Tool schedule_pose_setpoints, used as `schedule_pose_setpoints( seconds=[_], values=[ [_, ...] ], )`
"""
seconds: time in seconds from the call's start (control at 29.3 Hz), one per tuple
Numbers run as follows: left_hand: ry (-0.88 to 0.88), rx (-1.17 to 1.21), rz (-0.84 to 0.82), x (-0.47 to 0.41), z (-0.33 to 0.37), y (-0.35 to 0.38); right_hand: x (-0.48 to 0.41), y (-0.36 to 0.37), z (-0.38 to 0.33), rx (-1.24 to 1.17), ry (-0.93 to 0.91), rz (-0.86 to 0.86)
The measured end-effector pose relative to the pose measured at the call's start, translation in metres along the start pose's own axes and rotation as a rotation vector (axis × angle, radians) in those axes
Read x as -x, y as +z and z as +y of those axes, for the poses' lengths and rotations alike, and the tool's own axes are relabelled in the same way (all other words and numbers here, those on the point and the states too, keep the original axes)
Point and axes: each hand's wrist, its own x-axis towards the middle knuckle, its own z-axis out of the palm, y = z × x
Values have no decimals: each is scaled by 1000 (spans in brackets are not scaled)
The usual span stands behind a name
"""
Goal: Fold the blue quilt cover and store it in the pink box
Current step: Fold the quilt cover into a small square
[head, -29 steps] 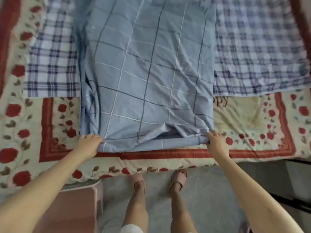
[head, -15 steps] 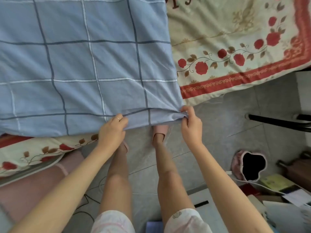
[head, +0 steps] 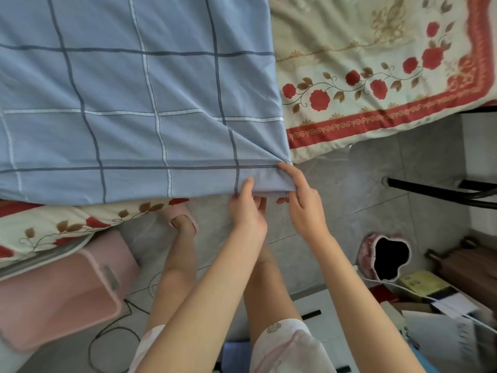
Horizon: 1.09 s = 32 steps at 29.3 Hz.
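Observation:
The blue quilt cover (head: 129, 98), checked with dark and white lines, lies over the bed and hangs past its near edge. My left hand (head: 248, 208) pinches the near hem, thumb on top and fingers under the cloth. My right hand (head: 302, 200) grips the near right corner right beside it, the two hands almost touching. The pink box (head: 56, 294) stands on the floor at the lower left, partly tucked under the bed's edge.
A cream bedspread with red roses (head: 376, 71) covers the bed. On the grey floor are a black cable (head: 113, 343), a pink heart-shaped bin (head: 387, 255), a black metal frame (head: 441, 189) and a pile of papers and boxes (head: 435, 300) at the right.
My left hand has slid right along the hem and now sits next to my right hand at the corner. The view has shifted right and closer to the bed edge.

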Motion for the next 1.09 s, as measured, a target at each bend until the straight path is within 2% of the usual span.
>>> schedule_pose_setpoints(
  seconds=[0.1, 0.17, 0.24, 0.27, 0.31, 0.38, 0.41, 0.44, 0.48, 0.55, 0.58, 0.65, 0.72, 0.85, 0.89, 0.99, 1.09],
  values=[
    [197, 12, 143, 9, -33, 30, 5, -20, 10, 106, 10, -148],
    [241, -101, 65, 8, -39, 29, 0, -29, 7, 265, -30, -285],
    [299, -239, 25, -1, -49, 28, -33, -36, 8, 428, -160, -251],
    [337, -316, 37, -2, -51, 25, -50, -38, 8, 419, -133, -248],
    [357, -329, 75, -5, -55, 24, -81, -36, 11, 390, -89, -361],
    [417, -401, 92, -6, -60, 19, -103, -36, 3, 422, 181, -852],
    [414, -413, 108, -6, -61, 19, -116, -36, -1, 439, 246, -956],
    [406, -424, 99, -8, -61, 16, -136, -31, -11, 418, 321, -895],
    [395, -400, 104, -9, -65, 14, -167, -19, -24, 395, 340, -700],
    [315, -320, 100, -7, -63, 23, -228, -10, -61, 344, 139, -124],
    [295, -276, 97, -7, -59, 25, -244, -8, -76, 335, 70, -29],
    [163, -43, 62, -3, -60, 26, -260, -2, -78, 398, 72, -162],
    [-25, 137, -25, -2, -57, 34, -246, -16, -66, 345, 121, -244],
    [-331, 293, -7, -22, -66, 55, -225, -22, -33, 306, 235, -415],
    [-350, 295, -14, -23, -71, 59, -217, -22, -25, 361, 210, -427],
    [-228, 140, -33, -22, -85, 62, -216, -30, -13, 380, 39, -270],
    [-147, 24, -44, -22, -98, 59, -221, -37, -13, 344, 30, -260]
  ],
)
